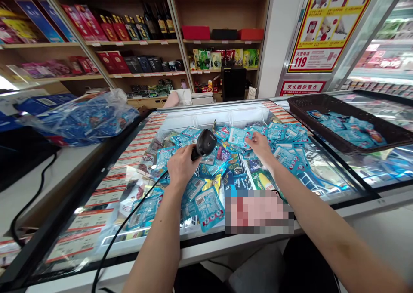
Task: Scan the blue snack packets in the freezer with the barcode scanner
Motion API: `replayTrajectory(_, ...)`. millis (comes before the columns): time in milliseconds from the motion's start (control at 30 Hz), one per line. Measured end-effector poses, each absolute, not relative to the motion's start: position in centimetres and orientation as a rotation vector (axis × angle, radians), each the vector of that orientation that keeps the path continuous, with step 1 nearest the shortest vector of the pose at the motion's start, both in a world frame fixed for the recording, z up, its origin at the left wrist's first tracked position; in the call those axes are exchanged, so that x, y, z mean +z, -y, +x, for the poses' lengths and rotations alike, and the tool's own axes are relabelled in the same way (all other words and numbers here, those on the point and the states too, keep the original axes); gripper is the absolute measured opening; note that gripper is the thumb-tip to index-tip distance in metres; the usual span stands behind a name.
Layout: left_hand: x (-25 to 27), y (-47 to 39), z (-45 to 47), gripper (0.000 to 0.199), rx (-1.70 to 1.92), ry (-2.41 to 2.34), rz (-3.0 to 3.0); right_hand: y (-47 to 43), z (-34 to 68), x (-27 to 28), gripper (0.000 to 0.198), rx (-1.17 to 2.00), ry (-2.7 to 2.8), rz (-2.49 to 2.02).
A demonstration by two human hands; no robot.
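Note:
My left hand (183, 166) is wrapped round the handle of a black barcode scanner (206, 143), its head tilted up to the right. A black cable runs from the grip down to the lower left. In my right hand (260, 146) a light-blue snack packet (238, 136) is pinched at its right edge, to the right of the scanner head. Many similar blue packets (208, 207) lie scattered on the glass freezer top (335, 179) beneath both hands. Through the glass, other colourful packages and white wire dividers show.
A brown basket (338, 131) of blue packets stands at the right. On the left counter lies a clear plastic bag (93, 116) full of blue packages. Price labels (88, 217) line the freezer's left side; stocked shelves (142, 41) stand behind.

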State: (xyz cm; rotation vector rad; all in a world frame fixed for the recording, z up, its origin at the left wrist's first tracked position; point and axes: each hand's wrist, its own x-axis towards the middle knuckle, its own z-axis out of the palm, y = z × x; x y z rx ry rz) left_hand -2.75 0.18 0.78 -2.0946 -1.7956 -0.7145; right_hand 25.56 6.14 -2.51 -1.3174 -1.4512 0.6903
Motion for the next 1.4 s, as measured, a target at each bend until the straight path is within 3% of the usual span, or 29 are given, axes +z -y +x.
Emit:
replayTrajectory(133,0.4,-0.1,-2.1,0.039,-0.694,1.721,-2.208,-6.1,26.1,-3.4,0.032,0.811,1.329,-1.201)
replayTrajectory(1200,0.4,0.5,-1.0,0.037,-0.615,1.621,-2.366,-5.7,25.0,-3.0,0.028,0.698,1.450,-1.279)
replayTrajectory(1400,0.1,0.3,-1.3,0.037,-0.657,1.603,-2.319,-4.9,25.2,-1.9,0.044,0.593,1.479,-1.312)
